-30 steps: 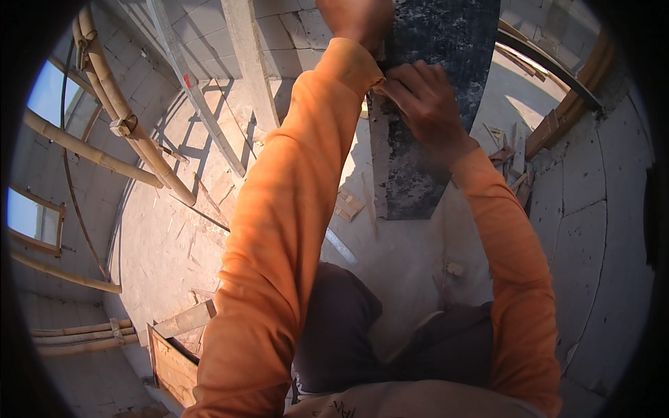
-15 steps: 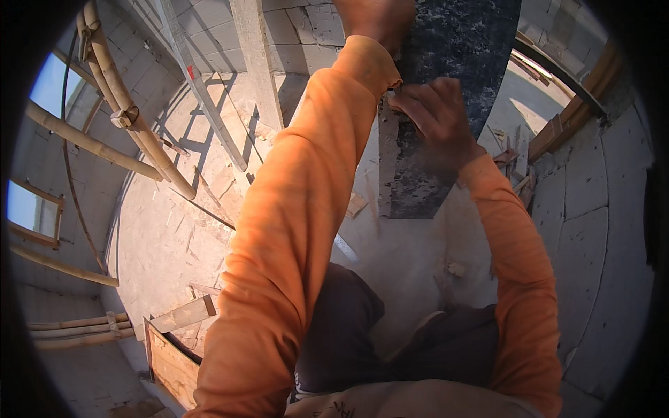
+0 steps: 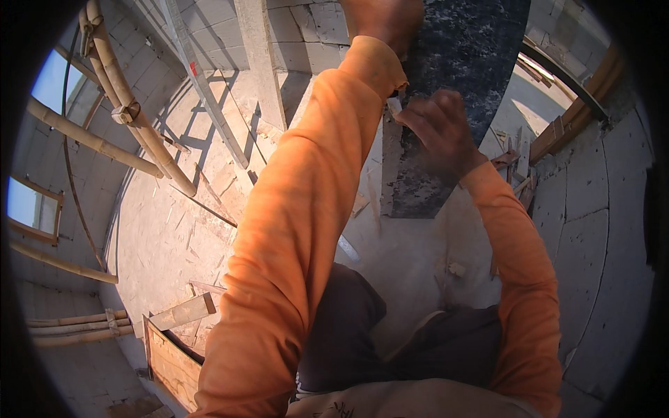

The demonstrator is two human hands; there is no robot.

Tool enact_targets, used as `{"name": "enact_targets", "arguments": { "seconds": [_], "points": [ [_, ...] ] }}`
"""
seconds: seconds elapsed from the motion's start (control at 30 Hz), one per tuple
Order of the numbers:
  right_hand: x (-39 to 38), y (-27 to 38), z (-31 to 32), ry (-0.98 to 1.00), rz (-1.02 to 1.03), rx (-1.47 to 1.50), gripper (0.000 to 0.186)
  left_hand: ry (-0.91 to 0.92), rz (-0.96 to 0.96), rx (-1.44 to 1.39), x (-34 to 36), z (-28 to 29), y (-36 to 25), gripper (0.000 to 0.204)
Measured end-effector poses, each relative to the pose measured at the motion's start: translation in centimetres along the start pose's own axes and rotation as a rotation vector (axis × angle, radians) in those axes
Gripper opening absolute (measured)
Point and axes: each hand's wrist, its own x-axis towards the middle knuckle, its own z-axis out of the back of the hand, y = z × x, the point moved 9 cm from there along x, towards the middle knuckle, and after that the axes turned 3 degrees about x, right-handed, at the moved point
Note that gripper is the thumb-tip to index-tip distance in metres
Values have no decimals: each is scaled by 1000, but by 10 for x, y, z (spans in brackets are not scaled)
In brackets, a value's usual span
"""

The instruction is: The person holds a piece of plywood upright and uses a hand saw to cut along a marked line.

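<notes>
A long black panel with pale mottling (image 3: pixel 467 70) stretches from the top of the view toward me, its narrow grey edge along the left. My left hand (image 3: pixel 385 21) is at the panel's upper left side; the top of the picture cuts off its fingers. Lower down, my right hand (image 3: pixel 444 132) rests over the panel, its thumb and fingers pinched together at the left edge. A small pale piece (image 3: pixel 395 106) shows at those fingertips, partly behind my left cuff, and its kind cannot be made out. Orange sleeves cover both arms.
Bamboo poles (image 3: pixel 132 111) are lashed together at left, beside a slanted grey post (image 3: pixel 209 90) and an upright one (image 3: pixel 261 63). A wooden box (image 3: pixel 171 362) stands at lower left. Wood scraps litter the concrete floor (image 3: pixel 167 237). A block wall (image 3: pixel 585 209) rises at right.
My right hand has slid a little toward me along the panel's edge, and a pale piece now shows at its fingertips. My left hand stays at the top, with the whole view slightly shifted.
</notes>
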Motion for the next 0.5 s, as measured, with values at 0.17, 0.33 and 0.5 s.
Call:
{"name": "enact_targets", "arguments": {
  "seconds": [0.17, 0.33, 0.5],
  "points": [
    [-14, 38, -11, 73, 15, 152, 24, -55, -101, 39, 6, 10, 12, 37],
    [-5, -4, -4, -62, -220, 59, 28, -81, -136, 42, 8, 14, 4, 39],
    [14, -8, 0, -79, -269, -46, 34, -33, -50, 8, 3, -1, 5, 44]
  ]
}}
